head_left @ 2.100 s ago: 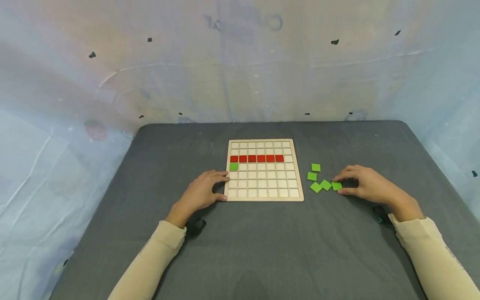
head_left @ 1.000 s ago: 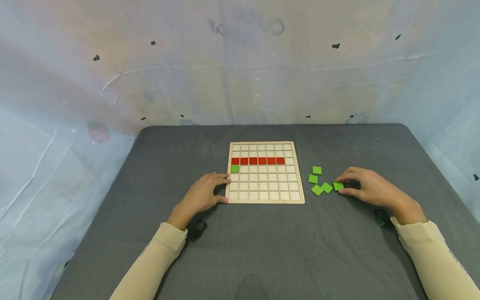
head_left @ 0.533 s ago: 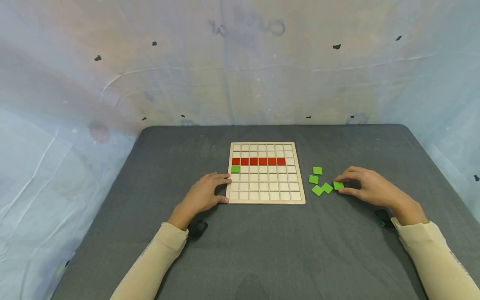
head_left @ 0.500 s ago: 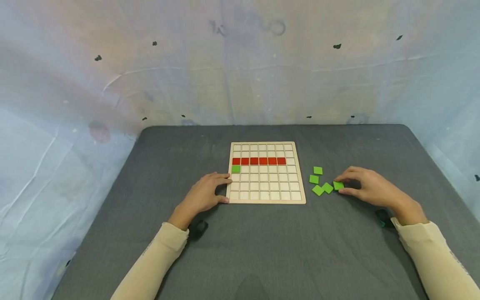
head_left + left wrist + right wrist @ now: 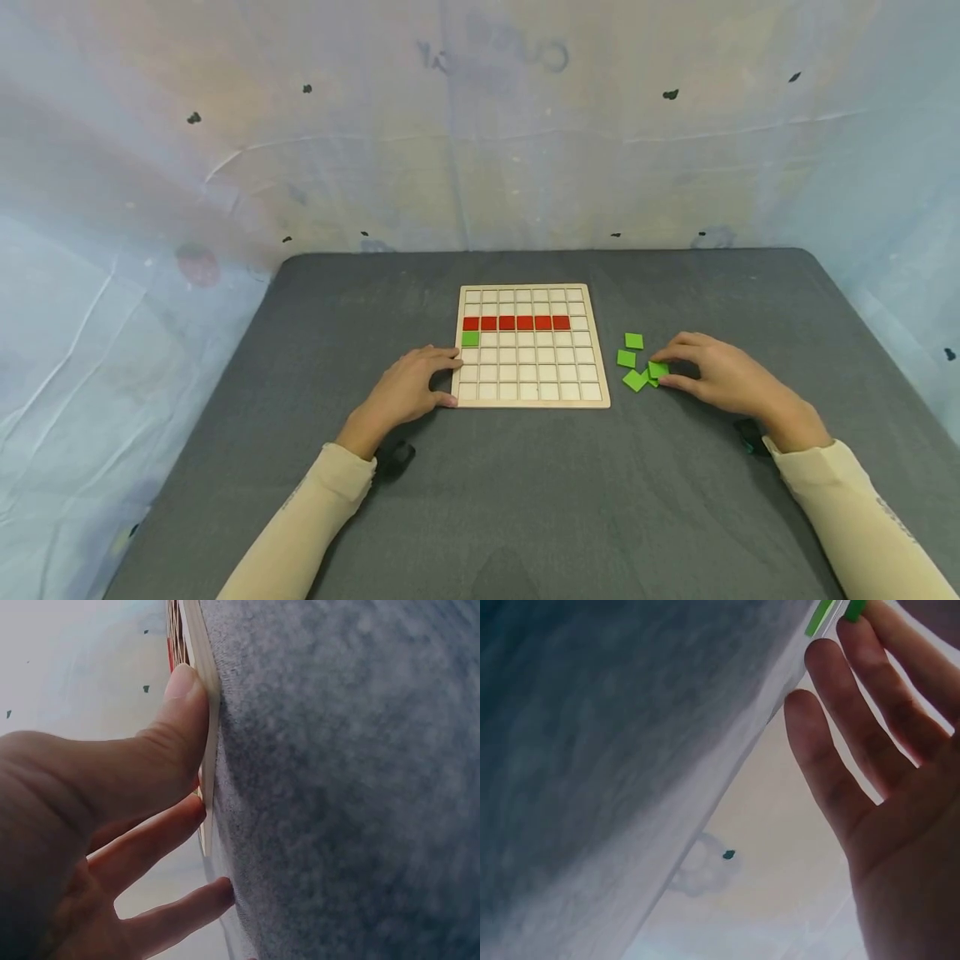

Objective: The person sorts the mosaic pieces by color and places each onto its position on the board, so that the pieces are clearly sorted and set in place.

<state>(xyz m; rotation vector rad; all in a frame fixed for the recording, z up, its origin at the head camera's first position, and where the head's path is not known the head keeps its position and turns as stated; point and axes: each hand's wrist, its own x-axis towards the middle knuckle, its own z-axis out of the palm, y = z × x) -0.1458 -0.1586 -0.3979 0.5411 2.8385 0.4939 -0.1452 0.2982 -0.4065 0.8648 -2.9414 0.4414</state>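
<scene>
as fingers [image 5: 672, 352] pinch a tile [image 5: 657, 369], others [image 5: 626, 358] rest

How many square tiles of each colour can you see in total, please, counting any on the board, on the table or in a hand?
Red tiles: 6, all on the wooden grid board
Green tiles: 6 (1 on the board, 4 on the table, 1 in the right hand)
Total: 12
</scene>
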